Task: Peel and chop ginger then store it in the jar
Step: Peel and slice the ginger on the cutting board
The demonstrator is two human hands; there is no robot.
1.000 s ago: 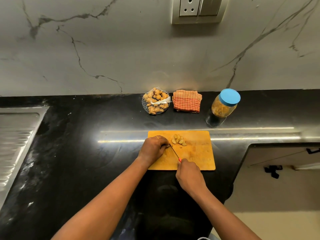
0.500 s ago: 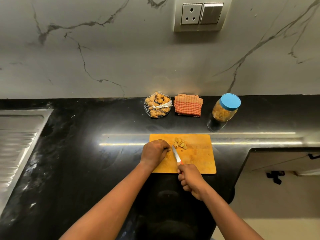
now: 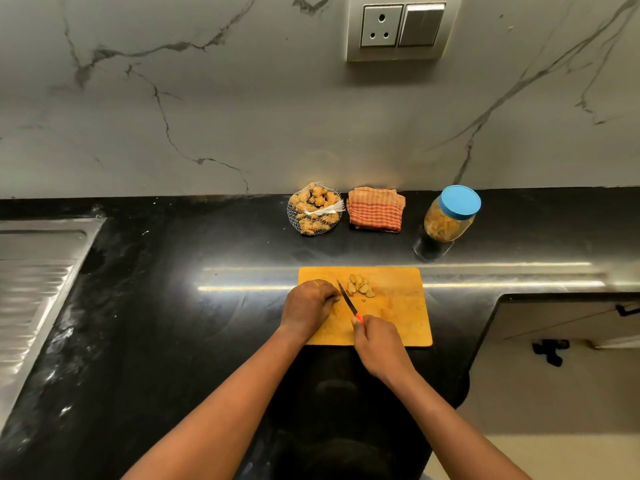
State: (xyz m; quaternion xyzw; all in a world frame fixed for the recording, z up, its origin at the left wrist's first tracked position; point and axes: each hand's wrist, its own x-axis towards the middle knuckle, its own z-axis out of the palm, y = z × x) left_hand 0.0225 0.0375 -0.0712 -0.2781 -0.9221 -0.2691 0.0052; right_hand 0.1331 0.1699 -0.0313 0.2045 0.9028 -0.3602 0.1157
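Centrally, our left hand [image 3: 306, 306] curls its fingers over a mostly hidden ginger piece [image 3: 335, 298] on the chopping board [image 3: 398, 313]. Our right hand [image 3: 379, 344] has its fingers wrapped round the knife [image 3: 347, 299], just beside the slices [image 3: 360, 288]. We see the tabletop [image 3: 173, 306] end right of the board and run bare left to the drainboard [image 3: 34, 271]. At the marble wall stand the lidded jar [image 3: 450, 216], a cloth [image 3: 375, 209] and a net bag [image 3: 315, 209].

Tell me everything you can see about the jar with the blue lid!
The jar is see-through, glass or plastic, with a round blue lid closed on top. Yellow-brown bits show inside. It stands on the black counter, behind the cutting board and right of the folded cloth. Only the counter touches it.
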